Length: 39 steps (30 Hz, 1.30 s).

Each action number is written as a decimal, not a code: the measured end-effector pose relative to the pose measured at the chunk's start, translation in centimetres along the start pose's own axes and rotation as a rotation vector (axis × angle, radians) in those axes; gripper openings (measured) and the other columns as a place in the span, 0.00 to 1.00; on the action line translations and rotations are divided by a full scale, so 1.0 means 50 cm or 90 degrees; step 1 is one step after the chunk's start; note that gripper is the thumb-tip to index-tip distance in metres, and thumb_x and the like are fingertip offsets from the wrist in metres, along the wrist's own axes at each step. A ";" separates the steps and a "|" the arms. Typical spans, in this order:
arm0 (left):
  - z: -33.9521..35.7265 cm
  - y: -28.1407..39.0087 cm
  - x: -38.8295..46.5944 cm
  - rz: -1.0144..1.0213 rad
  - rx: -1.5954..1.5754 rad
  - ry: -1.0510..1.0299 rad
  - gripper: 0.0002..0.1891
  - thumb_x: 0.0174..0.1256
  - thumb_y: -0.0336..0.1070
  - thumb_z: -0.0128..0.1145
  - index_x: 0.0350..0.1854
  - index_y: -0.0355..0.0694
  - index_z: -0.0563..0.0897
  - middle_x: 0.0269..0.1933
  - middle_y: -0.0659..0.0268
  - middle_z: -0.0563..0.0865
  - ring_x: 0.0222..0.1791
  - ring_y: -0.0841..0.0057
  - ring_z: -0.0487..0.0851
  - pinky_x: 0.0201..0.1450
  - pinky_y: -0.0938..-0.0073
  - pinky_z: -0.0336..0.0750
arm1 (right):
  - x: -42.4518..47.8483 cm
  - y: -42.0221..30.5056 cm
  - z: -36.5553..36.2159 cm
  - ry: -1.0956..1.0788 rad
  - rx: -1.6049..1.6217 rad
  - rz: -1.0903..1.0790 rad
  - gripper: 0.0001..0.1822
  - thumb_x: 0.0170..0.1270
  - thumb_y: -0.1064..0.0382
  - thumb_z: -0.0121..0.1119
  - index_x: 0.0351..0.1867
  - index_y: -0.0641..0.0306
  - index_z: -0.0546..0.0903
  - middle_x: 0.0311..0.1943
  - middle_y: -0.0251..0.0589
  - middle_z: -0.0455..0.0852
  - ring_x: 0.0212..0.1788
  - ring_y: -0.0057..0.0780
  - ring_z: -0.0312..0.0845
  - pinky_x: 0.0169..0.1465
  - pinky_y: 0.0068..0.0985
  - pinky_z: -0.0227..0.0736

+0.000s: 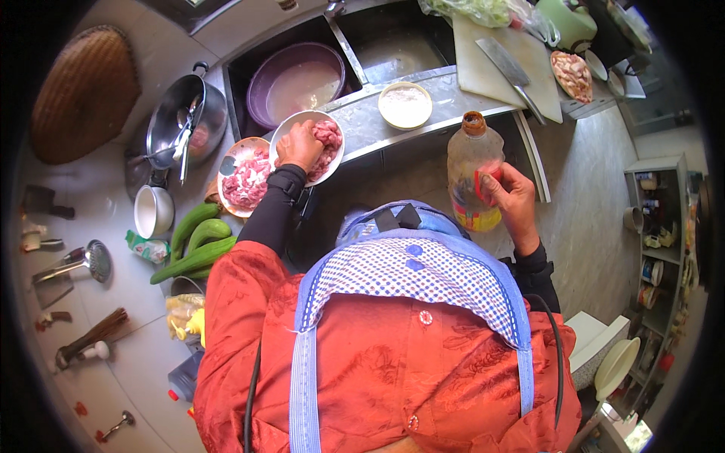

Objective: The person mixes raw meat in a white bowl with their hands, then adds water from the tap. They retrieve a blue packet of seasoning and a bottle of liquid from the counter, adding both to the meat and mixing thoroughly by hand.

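Note:
My left hand (297,146) is down in a white bowl (338,160), its fingers curled into raw sliced meat (325,135); the fingertips are hidden. Just left of that bowl, an orange-rimmed plate (227,154) bears more raw meat (247,180), with a dark round spot at its edge. Out to the right, my right hand (512,195) grips the red handle (488,184) of a large clear plastic jug (461,153). The jug stays upright, its brown-stained mouth uncapped. Between the hands, a bowl of white powder (405,106) sits on the sink's metal ledge (444,90).
A purple basin (257,85) of cloudy water fills the left sink. A cleaver (504,65) lies on a cutting board (470,71), its handle past the edge. Leftward are a metal pot (161,130), a white cup (153,212) and green gourds (195,260). Meat pieces (571,76) lie far right.

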<state>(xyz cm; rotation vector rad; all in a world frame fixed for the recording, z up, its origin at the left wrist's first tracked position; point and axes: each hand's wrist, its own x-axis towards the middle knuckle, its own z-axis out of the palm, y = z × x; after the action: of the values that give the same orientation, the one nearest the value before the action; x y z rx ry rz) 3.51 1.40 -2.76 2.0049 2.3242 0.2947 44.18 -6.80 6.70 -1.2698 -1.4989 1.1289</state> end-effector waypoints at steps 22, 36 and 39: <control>-0.052 -0.053 -0.043 0.334 0.025 -0.083 0.25 0.58 0.28 0.54 0.57 0.62 0.82 0.55 0.62 0.83 0.53 0.57 0.83 0.53 0.59 0.78 | 0.019 -0.015 0.000 -0.021 0.031 0.025 0.07 0.68 0.64 0.64 0.36 0.67 0.83 0.23 0.26 0.79 0.24 0.10 0.69 0.29 0.14 0.65; -0.120 -0.071 -0.043 0.124 -0.199 -0.065 0.24 0.54 0.33 0.61 0.58 0.52 0.84 0.63 0.63 0.81 0.56 0.58 0.82 0.56 0.62 0.77 | 0.016 -0.008 -0.006 -0.003 0.010 0.020 0.08 0.68 0.64 0.65 0.34 0.67 0.82 0.23 0.26 0.79 0.24 0.10 0.70 0.28 0.14 0.65; -0.177 -0.049 -0.044 0.151 -0.143 -0.135 0.29 0.50 0.43 0.69 0.60 0.57 0.83 0.65 0.66 0.80 0.57 0.62 0.83 0.56 0.64 0.78 | 0.017 -0.004 -0.008 -0.001 0.000 0.026 0.08 0.68 0.64 0.65 0.34 0.67 0.83 0.23 0.26 0.79 0.24 0.10 0.70 0.28 0.14 0.65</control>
<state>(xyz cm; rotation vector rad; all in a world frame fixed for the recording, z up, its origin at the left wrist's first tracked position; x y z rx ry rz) -0.03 -2.07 5.30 2.0842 1.8448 0.3203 44.40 -5.93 7.00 -1.3041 -1.4804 1.1566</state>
